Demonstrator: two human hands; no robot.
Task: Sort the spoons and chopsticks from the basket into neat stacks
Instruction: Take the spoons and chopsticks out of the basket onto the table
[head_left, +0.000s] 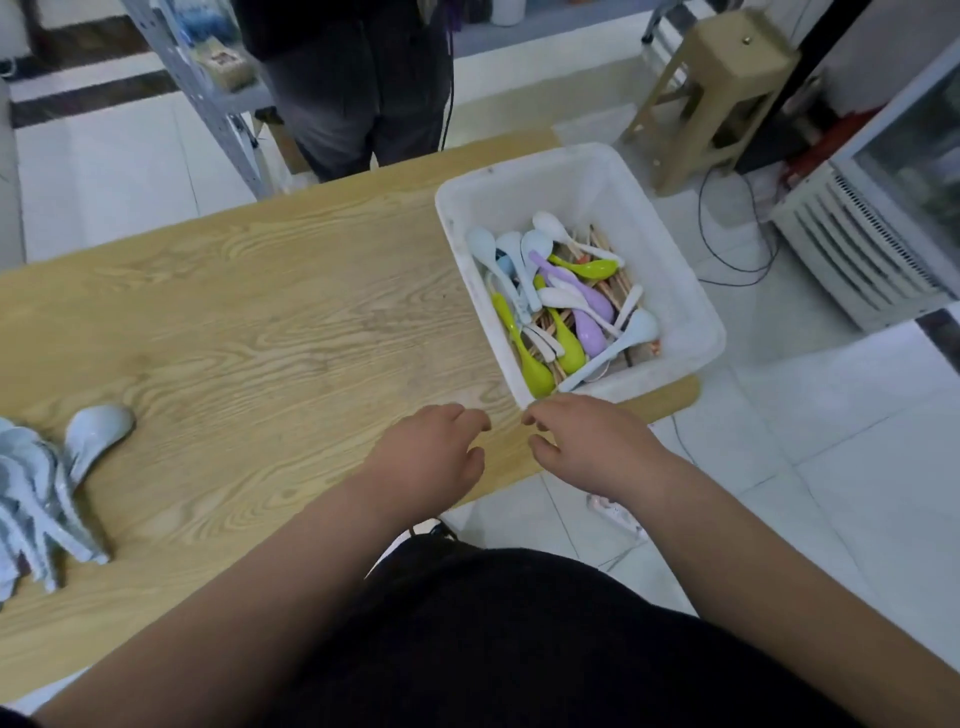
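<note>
A white plastic basket stands at the right end of the wooden table. Inside lie several spoons, among them a green spoon, a purple spoon and a pale blue spoon, on top of wooden chopsticks. A stack of pale blue spoons lies at the table's left edge. My left hand hovers over the table just short of the basket's near corner, fingers loosely curled and holding nothing. My right hand hangs beside it below the basket's near rim, also holding nothing.
Another person in dark trousers stands at the far side of the table. A tan plastic stool and a white appliance with cables are on the tiled floor to the right. A metal shelf frame rises behind the table.
</note>
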